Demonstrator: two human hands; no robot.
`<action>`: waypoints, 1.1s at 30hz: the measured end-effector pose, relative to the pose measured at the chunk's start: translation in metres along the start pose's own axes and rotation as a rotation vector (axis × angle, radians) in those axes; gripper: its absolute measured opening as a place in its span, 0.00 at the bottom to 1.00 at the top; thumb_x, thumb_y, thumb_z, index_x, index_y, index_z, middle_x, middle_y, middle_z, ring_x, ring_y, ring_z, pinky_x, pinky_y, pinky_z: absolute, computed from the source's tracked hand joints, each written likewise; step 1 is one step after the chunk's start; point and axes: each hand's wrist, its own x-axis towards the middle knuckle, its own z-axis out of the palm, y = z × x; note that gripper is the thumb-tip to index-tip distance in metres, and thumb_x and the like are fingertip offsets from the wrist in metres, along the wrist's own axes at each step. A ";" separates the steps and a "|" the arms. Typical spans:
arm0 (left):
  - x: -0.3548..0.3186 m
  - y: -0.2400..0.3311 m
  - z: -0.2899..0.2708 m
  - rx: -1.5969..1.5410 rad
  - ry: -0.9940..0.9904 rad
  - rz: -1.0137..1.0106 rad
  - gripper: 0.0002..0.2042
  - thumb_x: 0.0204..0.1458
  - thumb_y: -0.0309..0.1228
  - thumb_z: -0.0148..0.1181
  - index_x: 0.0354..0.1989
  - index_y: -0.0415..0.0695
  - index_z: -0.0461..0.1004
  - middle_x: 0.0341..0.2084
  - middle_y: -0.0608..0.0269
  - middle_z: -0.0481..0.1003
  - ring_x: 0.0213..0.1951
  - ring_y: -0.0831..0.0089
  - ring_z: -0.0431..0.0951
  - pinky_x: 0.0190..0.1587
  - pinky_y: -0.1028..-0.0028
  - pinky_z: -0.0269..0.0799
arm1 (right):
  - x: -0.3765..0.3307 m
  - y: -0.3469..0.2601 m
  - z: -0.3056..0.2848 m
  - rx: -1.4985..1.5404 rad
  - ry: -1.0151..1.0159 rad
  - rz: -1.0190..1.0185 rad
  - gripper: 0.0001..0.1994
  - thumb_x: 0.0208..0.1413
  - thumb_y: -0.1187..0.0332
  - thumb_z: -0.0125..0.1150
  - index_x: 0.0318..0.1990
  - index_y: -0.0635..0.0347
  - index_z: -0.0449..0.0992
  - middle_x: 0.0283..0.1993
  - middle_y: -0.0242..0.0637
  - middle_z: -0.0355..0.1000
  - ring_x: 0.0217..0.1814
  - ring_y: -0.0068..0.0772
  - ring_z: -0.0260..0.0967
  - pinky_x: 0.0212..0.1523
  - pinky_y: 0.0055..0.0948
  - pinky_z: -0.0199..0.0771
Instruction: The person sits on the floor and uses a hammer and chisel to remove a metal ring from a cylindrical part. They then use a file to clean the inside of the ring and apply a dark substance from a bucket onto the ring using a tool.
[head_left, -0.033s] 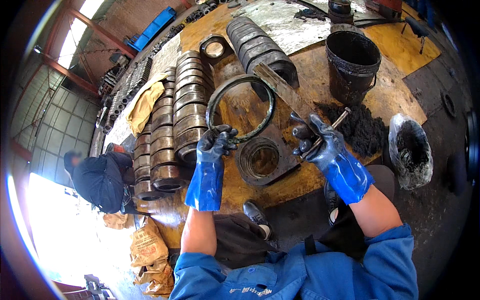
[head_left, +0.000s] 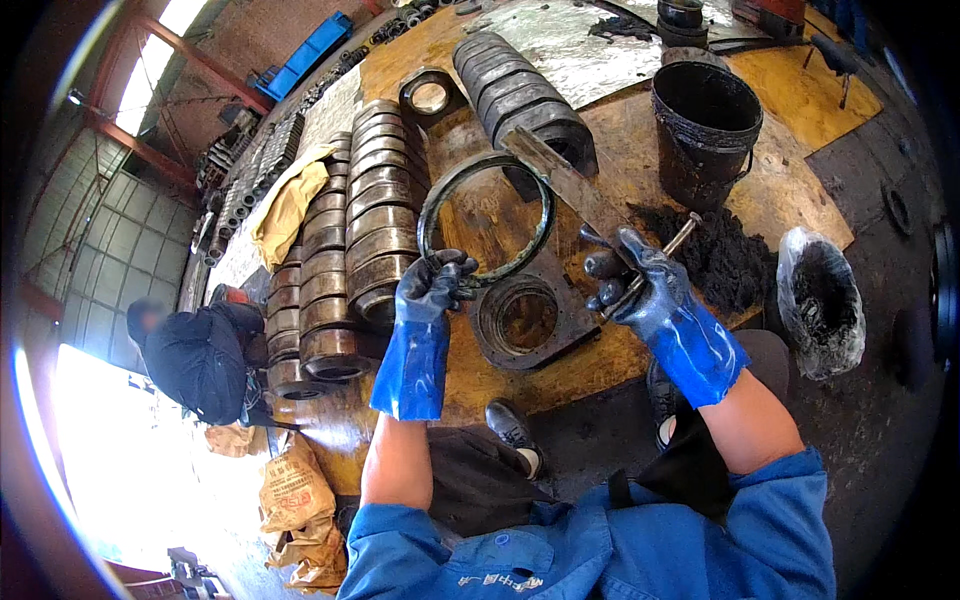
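Note:
In blue gloves with black-smeared fingers, I hold one thing in each hand. My left hand (head_left: 436, 283) is closed on the lower left rim of a greasy metal ring (head_left: 548, 215), which is raised and tilted. My right hand (head_left: 640, 275) is closed round a flat-bladed scraper (head_left: 575, 180); its blade points up and left, with the tip near the ring's upper right edge. A metal rod (head_left: 683, 236) also sticks out of the right fist; whether it belongs to the scraper I cannot tell. Below the ring lies a square metal housing (head_left: 560, 345) with a round bore.
Rows of metal sleeves (head_left: 380, 215) stand left of the ring, and dark housings (head_left: 505, 80) lie beyond it. To the right are a black bucket (head_left: 705, 150), a dark crumbly heap (head_left: 720, 265) and a plastic-lined container (head_left: 845, 330). Another person (head_left: 195, 355) bends at the left.
The ring has shifted slightly to the right in my left hand. The scraper's blade has tilted a little; my right hand stays almost where it was.

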 end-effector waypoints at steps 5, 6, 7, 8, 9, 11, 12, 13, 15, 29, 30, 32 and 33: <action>0.000 0.000 0.003 0.128 0.095 -0.046 0.11 0.59 0.30 0.58 0.47 0.39 0.75 0.36 0.58 0.82 0.26 0.81 0.77 0.26 0.81 0.68 | -0.013 -0.010 0.017 -0.553 0.122 -0.020 0.23 0.62 0.57 0.58 0.57 0.66 0.70 0.36 0.47 0.79 0.32 0.34 0.79 0.29 0.33 0.81; 0.000 -0.002 -0.001 0.141 0.112 -0.045 0.10 0.59 0.30 0.59 0.46 0.38 0.75 0.36 0.58 0.82 0.27 0.80 0.78 0.27 0.81 0.69 | -0.018 -0.015 0.025 -0.726 0.159 -0.022 0.23 0.61 0.57 0.59 0.57 0.66 0.70 0.36 0.47 0.79 0.33 0.33 0.79 0.29 0.31 0.81; -0.001 -0.004 -0.005 0.153 0.129 -0.043 0.10 0.59 0.29 0.59 0.46 0.38 0.75 0.36 0.58 0.82 0.28 0.79 0.78 0.29 0.80 0.71 | -0.020 -0.014 0.029 -0.848 0.161 -0.036 0.23 0.62 0.57 0.58 0.56 0.67 0.70 0.36 0.46 0.79 0.35 0.31 0.79 0.29 0.28 0.80; -0.001 -0.009 -0.009 0.117 0.162 -0.010 0.09 0.59 0.27 0.59 0.45 0.38 0.75 0.35 0.58 0.81 0.32 0.77 0.79 0.33 0.78 0.74 | -0.022 -0.013 0.033 -0.972 0.163 -0.049 0.22 0.62 0.57 0.58 0.55 0.67 0.71 0.36 0.45 0.78 0.36 0.30 0.78 0.29 0.26 0.79; 0.000 -0.011 -0.007 0.123 0.161 -0.025 0.09 0.59 0.27 0.59 0.45 0.37 0.75 0.35 0.58 0.81 0.33 0.77 0.79 0.35 0.77 0.74 | -0.026 -0.015 0.034 -1.097 0.181 -0.065 0.22 0.62 0.57 0.58 0.54 0.68 0.72 0.36 0.44 0.78 0.37 0.28 0.78 0.29 0.23 0.79; 0.000 0.000 -0.003 0.140 0.155 -0.046 0.08 0.59 0.26 0.59 0.45 0.37 0.75 0.36 0.58 0.81 0.35 0.76 0.80 0.37 0.77 0.75 | -0.020 -0.014 -0.001 -1.268 0.131 -0.091 0.20 0.63 0.58 0.57 0.53 0.66 0.73 0.36 0.41 0.78 0.37 0.27 0.78 0.30 0.22 0.78; 0.000 0.001 -0.005 0.149 0.139 -0.049 0.09 0.58 0.26 0.59 0.45 0.37 0.75 0.36 0.57 0.81 0.35 0.76 0.80 0.35 0.77 0.75 | -0.017 -0.012 -0.005 -1.314 0.106 -0.169 0.18 0.61 0.61 0.57 0.53 0.62 0.74 0.38 0.40 0.77 0.37 0.30 0.77 0.32 0.25 0.78; -0.001 0.002 -0.005 0.179 0.127 -0.033 0.09 0.59 0.26 0.58 0.46 0.38 0.75 0.36 0.58 0.81 0.33 0.77 0.79 0.33 0.78 0.74 | -0.014 -0.011 -0.006 -1.360 0.085 -0.249 0.16 0.60 0.64 0.57 0.54 0.59 0.74 0.39 0.40 0.77 0.37 0.34 0.77 0.35 0.28 0.77; -0.003 0.004 -0.004 0.236 0.095 -0.001 0.10 0.60 0.28 0.57 0.48 0.39 0.75 0.35 0.61 0.81 0.28 0.80 0.77 0.29 0.80 0.73 | -0.019 -0.014 0.006 -2.008 0.029 -0.482 0.17 0.56 0.68 0.58 0.54 0.55 0.74 0.47 0.43 0.77 0.40 0.44 0.78 0.41 0.36 0.79; 0.001 -0.001 0.000 0.172 0.155 0.305 0.12 0.59 0.29 0.60 0.47 0.38 0.76 0.37 0.60 0.81 0.28 0.80 0.76 0.31 0.80 0.72 | -0.001 0.013 -0.002 -1.983 0.203 -0.728 0.22 0.55 0.75 0.57 0.59 0.55 0.72 0.37 0.40 0.76 0.37 0.37 0.76 0.39 0.29 0.76; 0.000 0.002 0.004 0.131 0.173 0.296 0.11 0.59 0.29 0.60 0.48 0.38 0.76 0.37 0.60 0.81 0.28 0.81 0.76 0.31 0.80 0.72 | 0.001 0.018 -0.008 -1.832 0.237 -0.570 0.20 0.55 0.72 0.57 0.57 0.54 0.73 0.42 0.41 0.76 0.42 0.40 0.76 0.42 0.32 0.77; -0.002 0.002 0.009 0.080 0.178 0.331 0.11 0.59 0.29 0.60 0.48 0.39 0.76 0.37 0.60 0.81 0.28 0.81 0.76 0.30 0.80 0.71 | 0.007 0.030 -0.018 -1.573 0.313 -0.325 0.17 0.56 0.69 0.57 0.54 0.55 0.74 0.47 0.42 0.77 0.47 0.39 0.77 0.45 0.33 0.77; -0.002 0.003 0.013 0.053 0.176 0.350 0.11 0.59 0.29 0.60 0.48 0.39 0.76 0.37 0.60 0.81 0.28 0.81 0.76 0.30 0.81 0.71 | 0.011 0.034 -0.021 -1.441 0.306 -0.248 0.17 0.58 0.67 0.57 0.55 0.58 0.73 0.45 0.41 0.77 0.45 0.35 0.77 0.43 0.30 0.78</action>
